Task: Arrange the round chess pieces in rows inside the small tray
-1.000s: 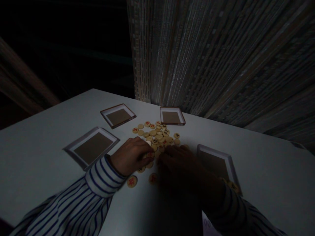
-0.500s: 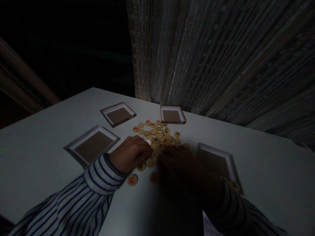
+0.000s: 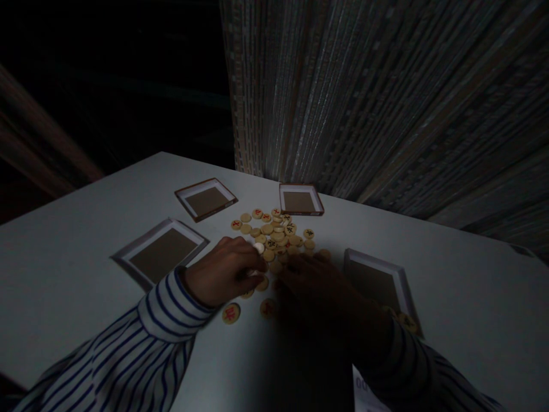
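Striped curtain [image 3: 300, 86]: hangs from 12 to 2 o'clock as I count from the pile, dim like everything in here.
White table [image 3: 86, 274]: stretches under it all, its near middle darkened by shadow.
Striped sleeves [image 3: 128, 349]: come in from about 7 and 5 o'clock.
Shallow trays: four around the pile, one at 9 o'clock [image 3: 162, 257], one at 10 [image 3: 208, 200], one at 1 [image 3: 299, 201], one at 4 [image 3: 371, 280].
Left hand [image 3: 229, 269]: at the pile's 8 o'clock, fingers curled down, thumb near forefinger; whether a disc is pinched there, I can't tell.
Right hand [image 3: 315, 292]: at 5 o'clock, in deep shadow, fingers bent low over the pile's edge; its grip I can't make out.
Pile of xiangqi pieces [image 3: 267, 229]: mid-table between the trays, some discs overlapping, some blank side up; likely light, hard and rather smooth, apt to slide, hardly fragile; best pinched by the round rim.
Red-marked piece [image 3: 231, 313]: lies flat at 7 o'clock, apart from the heap, its rim easy to reach.
Black-marked piece [image 3: 309, 233]: flat at 3 o'clock, just beside the heap.
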The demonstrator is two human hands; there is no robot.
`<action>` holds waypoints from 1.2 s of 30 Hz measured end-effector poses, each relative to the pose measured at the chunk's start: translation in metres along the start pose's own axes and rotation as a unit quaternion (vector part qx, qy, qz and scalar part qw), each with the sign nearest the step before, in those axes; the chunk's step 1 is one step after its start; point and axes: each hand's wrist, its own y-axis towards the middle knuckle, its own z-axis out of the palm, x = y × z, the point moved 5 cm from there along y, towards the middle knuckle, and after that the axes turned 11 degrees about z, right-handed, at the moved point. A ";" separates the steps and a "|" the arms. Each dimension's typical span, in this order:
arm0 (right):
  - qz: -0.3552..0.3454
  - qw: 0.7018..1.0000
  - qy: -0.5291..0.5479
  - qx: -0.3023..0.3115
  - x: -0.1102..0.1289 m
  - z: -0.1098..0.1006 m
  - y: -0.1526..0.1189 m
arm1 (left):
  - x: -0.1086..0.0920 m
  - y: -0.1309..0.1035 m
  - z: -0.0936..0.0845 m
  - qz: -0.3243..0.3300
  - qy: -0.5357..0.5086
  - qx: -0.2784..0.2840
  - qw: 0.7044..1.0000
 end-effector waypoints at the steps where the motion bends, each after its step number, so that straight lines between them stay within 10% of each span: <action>1: 0.000 1.000 0.001 0.001 0.000 0.000 0.000 | -0.001 0.000 0.000 0.004 0.000 0.003 1.000; 36: 0.028 0.999 0.043 0.005 -0.013 -0.030 -0.009 | -0.012 0.002 0.005 -0.009 0.030 0.041 0.999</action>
